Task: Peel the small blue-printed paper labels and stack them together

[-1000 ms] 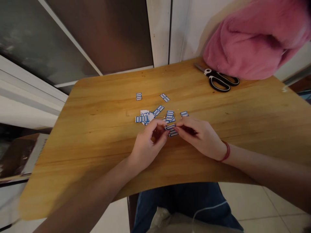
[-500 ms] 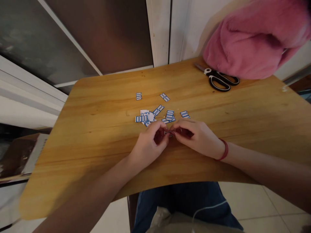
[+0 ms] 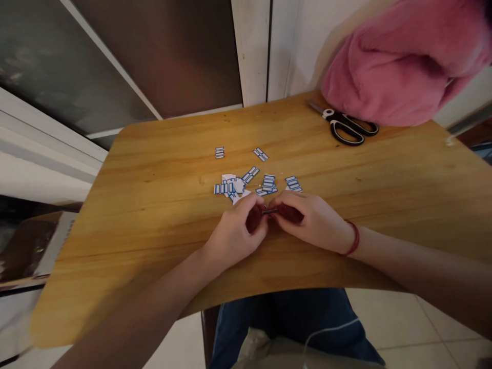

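Note:
Thumb and fingers of my left hand (image 3: 242, 223) pinch one end of a small thin piece (image 3: 269, 211), seen nearly edge-on; it looks like one of the blue-and-white labels. My right hand (image 3: 307, 220), with a red band (image 3: 352, 237) at the wrist, pinches its other end. Just beyond my fingertips lies a loose heap of blue-bordered white labels (image 3: 224, 188) with white scraps of paper. More labels (image 3: 269, 182) lie to the right of the heap, and another small group (image 3: 293, 183) rests past my right hand. Two separate pieces, a label (image 3: 219, 152) and a tilted label (image 3: 261, 154), are farther back.
Black-handled scissors (image 3: 348, 126) lie at the back right of the wooden table (image 3: 154, 225), against a pink plush fabric thing (image 3: 388, 72). A wall and dark door panel stand behind the table. My legs (image 3: 280, 328) are under its curved front edge.
Both hands have shifted slightly, and the pinched piece now shows as a thin dark edge between my fingertips. A bit more of the labels beyond my right hand is visible.

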`<act>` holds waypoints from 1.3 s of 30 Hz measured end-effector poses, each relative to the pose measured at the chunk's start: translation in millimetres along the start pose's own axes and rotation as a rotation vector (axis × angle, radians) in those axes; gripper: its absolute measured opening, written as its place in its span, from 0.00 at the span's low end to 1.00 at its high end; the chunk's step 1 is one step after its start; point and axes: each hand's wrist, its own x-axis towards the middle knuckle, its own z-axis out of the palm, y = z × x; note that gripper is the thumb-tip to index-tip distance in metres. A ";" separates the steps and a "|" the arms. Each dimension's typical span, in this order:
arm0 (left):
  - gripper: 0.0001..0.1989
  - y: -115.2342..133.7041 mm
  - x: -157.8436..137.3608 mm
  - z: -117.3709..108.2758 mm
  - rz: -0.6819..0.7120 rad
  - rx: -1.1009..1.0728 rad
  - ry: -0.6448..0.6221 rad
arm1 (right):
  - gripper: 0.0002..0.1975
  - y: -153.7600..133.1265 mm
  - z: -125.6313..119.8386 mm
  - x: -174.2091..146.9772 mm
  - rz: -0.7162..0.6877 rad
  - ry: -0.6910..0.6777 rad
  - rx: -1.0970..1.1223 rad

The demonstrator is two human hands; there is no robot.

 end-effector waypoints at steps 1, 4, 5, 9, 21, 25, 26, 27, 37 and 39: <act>0.06 0.2 0.0 0.0 0.000 0.002 -0.002 | 0.08 -0.3 -0.1 0.0 -0.001 0.001 -0.003; 0.05 0.6 0.8 0.5 0.009 0.012 0.005 | 0.08 -0.7 -0.5 -0.4 -0.006 0.007 -0.006; 0.05 0.6 1.3 0.7 0.010 0.018 0.009 | 0.08 -0.8 -0.7 -0.7 -0.005 0.011 -0.004; 0.05 0.2 2.7 1.4 0.004 0.039 0.020 | 0.11 -2.4 -2.2 -2.0 0.017 0.052 0.034; 0.06 3.8 -1.4 0.4 0.022 0.142 -0.024 | 0.03 -7.6 -6.0 -0.4 -0.022 0.077 0.152; 0.06 4.2 -1.2 0.4 0.035 0.135 -0.034 | 0.03 -7.2 -5.7 0.2 -0.036 0.065 0.163; 0.06 4.3 -1.1 0.4 0.035 0.129 -0.032 | 0.03 -7.5 -5.8 0.3 -0.033 0.061 0.167; 0.06 4.4 -0.9 0.5 0.035 0.122 -0.029 | 0.03 -7.9 -6.0 0.4 -0.027 0.055 0.174; 0.06 4.2 1.9 1.2 -0.021 0.014 0.014 | 0.02 -8.2 -8.8 3.3 0.100 0.097 0.329; 0.05 4.0 2.5 1.3 -0.032 0.008 0.016 | 0.02 -5.0 -8.2 3.6 0.156 0.124 0.414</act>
